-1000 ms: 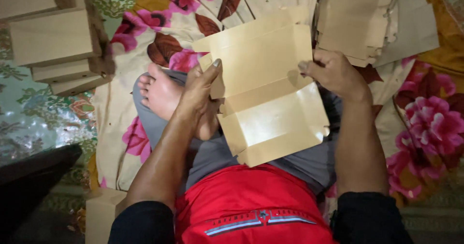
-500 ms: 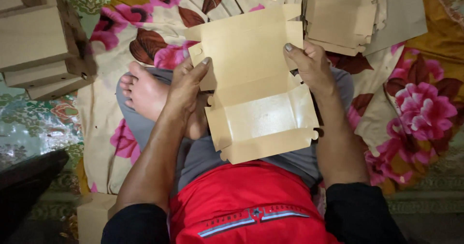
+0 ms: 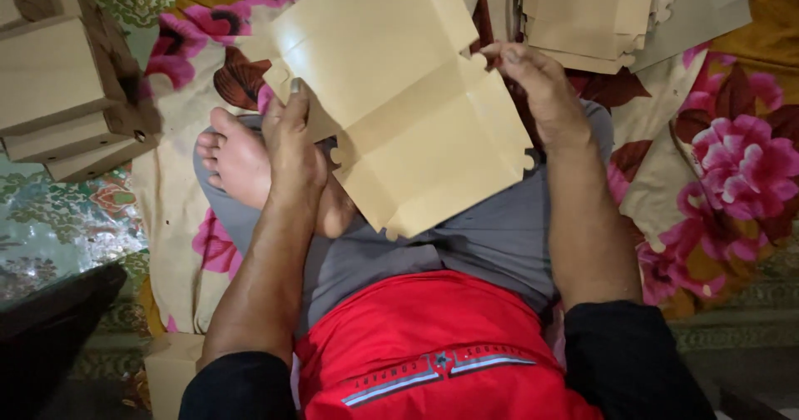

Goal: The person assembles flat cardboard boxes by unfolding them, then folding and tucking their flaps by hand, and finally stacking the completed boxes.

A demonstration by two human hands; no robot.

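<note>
A flat tan cardboard box blank (image 3: 408,112) with creases and notched tabs lies tilted over my lap. My left hand (image 3: 293,141) grips its left edge, thumb on top, just above my bare foot (image 3: 241,166). On the right side, my right hand (image 3: 533,83) pinches the blank's edge near a slot. I sit cross-legged in grey trousers and a red shirt.
A pile of flat tan blanks (image 3: 591,12) lies ahead at the top right. Several folded boxes (image 3: 58,87) are stacked at the left. A floral sheet (image 3: 732,154) covers the floor. A dark object (image 3: 50,328) sits at the lower left.
The blank has been unfolded and swung flatter, its upper panel now spread out toward the top left. Both hands keep their hold on its sides.
</note>
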